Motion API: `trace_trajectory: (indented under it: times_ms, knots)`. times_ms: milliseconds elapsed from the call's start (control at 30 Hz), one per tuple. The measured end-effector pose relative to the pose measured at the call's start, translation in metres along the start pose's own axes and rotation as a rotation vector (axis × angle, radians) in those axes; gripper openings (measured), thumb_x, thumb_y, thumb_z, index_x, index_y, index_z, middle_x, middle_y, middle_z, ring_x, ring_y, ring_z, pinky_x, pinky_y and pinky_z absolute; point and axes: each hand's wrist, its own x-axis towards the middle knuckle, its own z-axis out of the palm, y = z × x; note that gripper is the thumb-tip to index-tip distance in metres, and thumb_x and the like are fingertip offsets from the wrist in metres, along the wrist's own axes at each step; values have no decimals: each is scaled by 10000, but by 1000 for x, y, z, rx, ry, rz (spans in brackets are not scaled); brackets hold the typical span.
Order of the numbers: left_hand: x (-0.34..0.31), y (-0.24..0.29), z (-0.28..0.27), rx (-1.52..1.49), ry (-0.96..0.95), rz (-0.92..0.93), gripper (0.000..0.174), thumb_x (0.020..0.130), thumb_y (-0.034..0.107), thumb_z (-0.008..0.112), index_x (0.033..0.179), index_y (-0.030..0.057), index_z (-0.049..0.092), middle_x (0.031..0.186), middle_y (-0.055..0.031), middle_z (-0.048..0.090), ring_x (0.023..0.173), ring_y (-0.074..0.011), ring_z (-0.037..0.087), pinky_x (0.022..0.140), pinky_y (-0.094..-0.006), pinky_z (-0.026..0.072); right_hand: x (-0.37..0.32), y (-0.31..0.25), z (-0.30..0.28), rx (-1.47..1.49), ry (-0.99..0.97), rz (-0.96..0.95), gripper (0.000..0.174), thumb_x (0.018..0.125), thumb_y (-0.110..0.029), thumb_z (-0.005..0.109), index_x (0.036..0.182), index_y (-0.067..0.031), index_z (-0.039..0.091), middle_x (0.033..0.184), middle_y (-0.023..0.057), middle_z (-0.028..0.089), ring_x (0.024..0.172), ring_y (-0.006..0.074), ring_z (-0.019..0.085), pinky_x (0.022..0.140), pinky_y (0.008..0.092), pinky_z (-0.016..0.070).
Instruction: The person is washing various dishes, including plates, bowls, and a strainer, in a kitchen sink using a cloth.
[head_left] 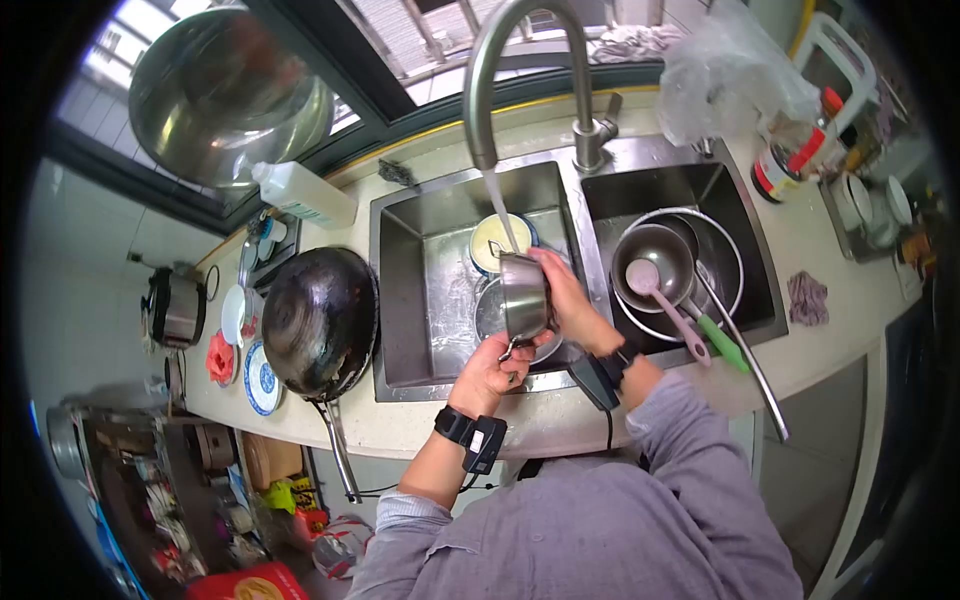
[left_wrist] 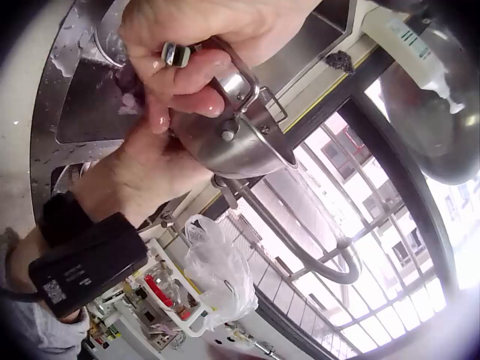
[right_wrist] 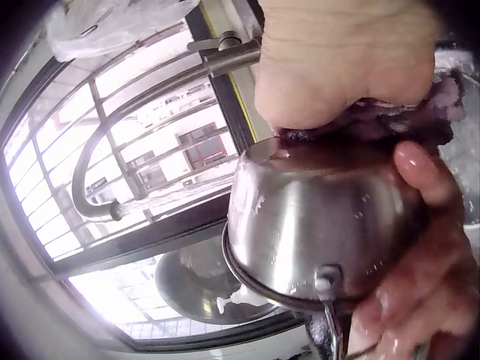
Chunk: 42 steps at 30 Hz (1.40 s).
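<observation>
A small stainless-steel pot (head_left: pixel 524 295) with wire handles is tipped on its side over the left sink basin (head_left: pixel 408 260). My left hand (head_left: pixel 488 378) grips it by the handle and lower side, with wet fingers. On the pot's base my right hand (head_left: pixel 565 300) holds a bunched dark purple cloth (right_wrist: pixel 444 105), pressed between palm and metal; its fingertips are hidden in the right wrist view. Water runs from the faucet (head_left: pixel 480 120) past the pot's rim. Below lie a cream-coloured round dish (head_left: pixel 497 236) and a shiny round vessel (head_left: pixel 488 312).
In the right basin are a metal pan (head_left: pixel 640 245), a pink ladle (head_left: pixel 672 318) and a green handle (head_left: pixel 722 345). An upturned black wok (head_left: pixel 315 325) stands left of the sink, its handle past the counter edge. A purple rag (head_left: pixel 808 298) lies on the right.
</observation>
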Motion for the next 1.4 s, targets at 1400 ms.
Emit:
trace_trajectory:
  times_ms: [1400]
  knots:
    - [-93, -10, -63, 537, 442, 850, 324, 709, 30, 454, 1032, 5, 446, 704, -89, 549, 374, -104, 425, 338, -241, 299, -21, 46, -27, -320, 171, 193, 201, 684, -155, 516, 846, -37, 518, 816, 91, 552, 615, 208, 553, 513, 330, 473]
